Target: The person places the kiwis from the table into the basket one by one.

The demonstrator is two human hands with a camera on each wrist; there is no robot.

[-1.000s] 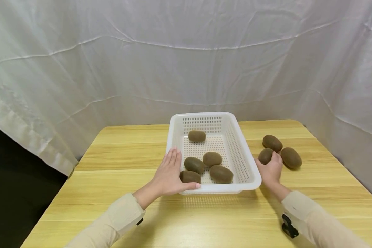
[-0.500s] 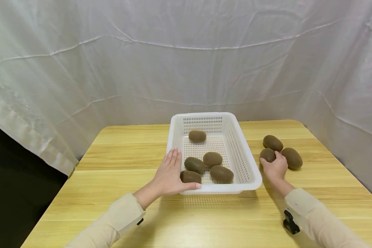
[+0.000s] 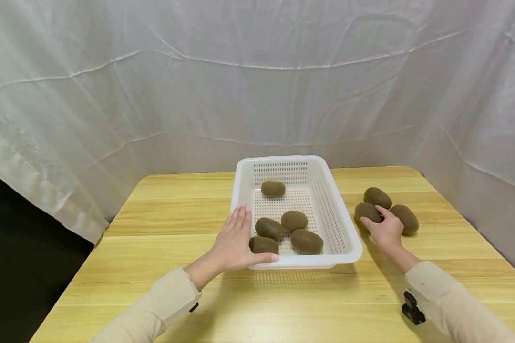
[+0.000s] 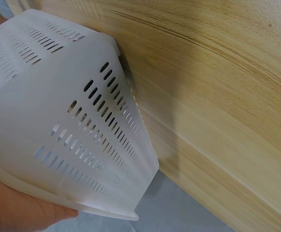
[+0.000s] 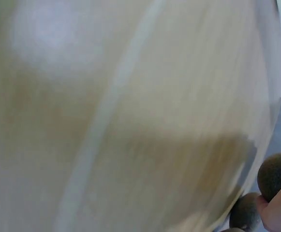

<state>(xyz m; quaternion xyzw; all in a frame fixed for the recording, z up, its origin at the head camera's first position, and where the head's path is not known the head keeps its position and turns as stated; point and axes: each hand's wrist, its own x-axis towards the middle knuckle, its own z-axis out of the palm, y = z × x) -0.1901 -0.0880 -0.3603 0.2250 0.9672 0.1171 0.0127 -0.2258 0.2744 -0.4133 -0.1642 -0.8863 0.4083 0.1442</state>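
Observation:
A white perforated plastic basket (image 3: 347,245) stands mid-table, holding several brown kiwis, one of them (image 3: 272,188) near its far end. My left hand (image 3: 236,240) lies over the basket's near-left corner, fingers straight along the left rim and thumb on the front rim. In the left wrist view the basket's slotted wall (image 4: 58,106) fills much of the picture. To the right of the basket, my right hand (image 3: 386,229) pinches a kiwi (image 3: 366,212) between thumb and fingers. Two more kiwis touch or flank it: one behind (image 3: 377,197), one to the right (image 3: 405,219).
The wooden table (image 3: 154,267) has its far edge close to a pale grey curtain (image 3: 257,105) that hangs behind and at both sides. A dark gap (image 3: 21,267) shows at the left. The right wrist view is mostly blurred tabletop.
My right hand has shifted rightward. The kiwi at its fingertips first moved slightly right, then turned and moved back left. My left hand and the basket have stayed in place.

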